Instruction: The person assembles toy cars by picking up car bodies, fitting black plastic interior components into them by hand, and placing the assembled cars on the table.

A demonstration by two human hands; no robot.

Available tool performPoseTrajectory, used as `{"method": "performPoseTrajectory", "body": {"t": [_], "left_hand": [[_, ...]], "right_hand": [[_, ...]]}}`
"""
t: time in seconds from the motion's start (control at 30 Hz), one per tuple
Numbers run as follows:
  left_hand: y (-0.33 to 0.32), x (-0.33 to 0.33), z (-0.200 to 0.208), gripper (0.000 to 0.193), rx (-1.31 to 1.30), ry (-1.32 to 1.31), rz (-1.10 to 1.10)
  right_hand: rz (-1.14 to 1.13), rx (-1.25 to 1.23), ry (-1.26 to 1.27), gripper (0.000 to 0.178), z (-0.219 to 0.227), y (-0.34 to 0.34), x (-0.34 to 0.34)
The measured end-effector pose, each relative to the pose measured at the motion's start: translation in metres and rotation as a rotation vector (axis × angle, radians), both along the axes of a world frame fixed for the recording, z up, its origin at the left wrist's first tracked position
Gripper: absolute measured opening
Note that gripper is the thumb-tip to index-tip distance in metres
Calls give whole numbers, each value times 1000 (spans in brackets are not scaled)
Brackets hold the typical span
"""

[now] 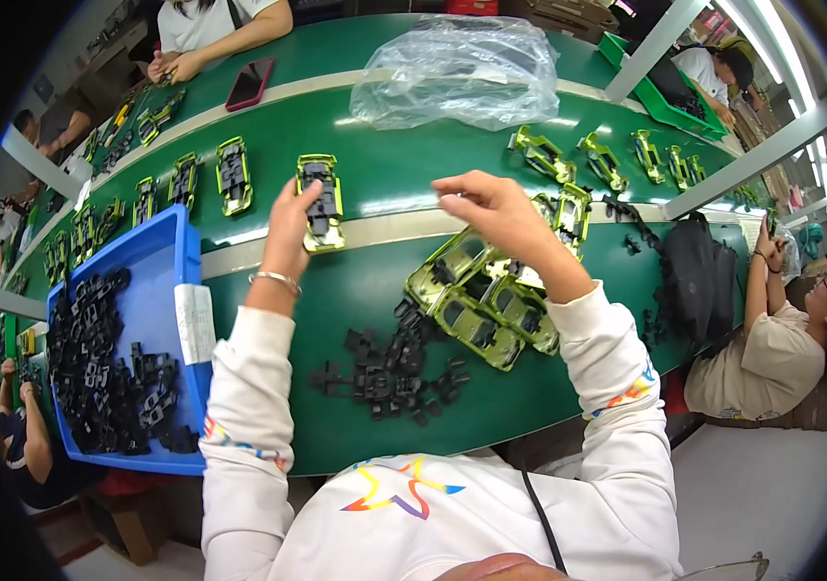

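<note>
My left hand (pixel 285 225) is closed on the side of a lime-green toy car body (pixel 328 228), which has a black plastic part (pixel 322 194) set in its upturned inside. To the right, my right hand (pixel 498 215) hovers above the table with fingers partly bent and a gap at the thumb. Nothing shows in it. Below that hand lies a pile of green car bodies (pixel 479 327), some under my right wrist. Loose black plastic parts (pixel 399 373) are heaped on the table between my forearms.
A blue bin (pixel 191 237) of black parts stands on my left. Car bodies (pixel 233 176) line the pale strip to the left, others (pixel 541 155) the far right. Beyond are a clear plastic bag (pixel 457 73) and a phone (pixel 250 83). A black bag (pixel 694 276) lies right. Co-workers sit around.
</note>
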State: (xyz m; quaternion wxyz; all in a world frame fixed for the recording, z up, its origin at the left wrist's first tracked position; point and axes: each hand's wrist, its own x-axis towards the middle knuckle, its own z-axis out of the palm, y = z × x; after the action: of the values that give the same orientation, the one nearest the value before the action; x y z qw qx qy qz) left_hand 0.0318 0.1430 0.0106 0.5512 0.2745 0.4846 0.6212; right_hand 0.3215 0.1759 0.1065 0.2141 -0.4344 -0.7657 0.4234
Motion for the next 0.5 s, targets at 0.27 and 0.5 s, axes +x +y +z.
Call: {"method": "performPoseTrajectory", "body": {"t": [0.27,0.5], "left_hand": [[107,-90,-38,53,-103,831,152],[70,-65,-22,62,10,1593,368]], "right_hand": [[-228,369,-24,27,-14,125,42],[-303,528,-392,30,-72,273,-8]]}}
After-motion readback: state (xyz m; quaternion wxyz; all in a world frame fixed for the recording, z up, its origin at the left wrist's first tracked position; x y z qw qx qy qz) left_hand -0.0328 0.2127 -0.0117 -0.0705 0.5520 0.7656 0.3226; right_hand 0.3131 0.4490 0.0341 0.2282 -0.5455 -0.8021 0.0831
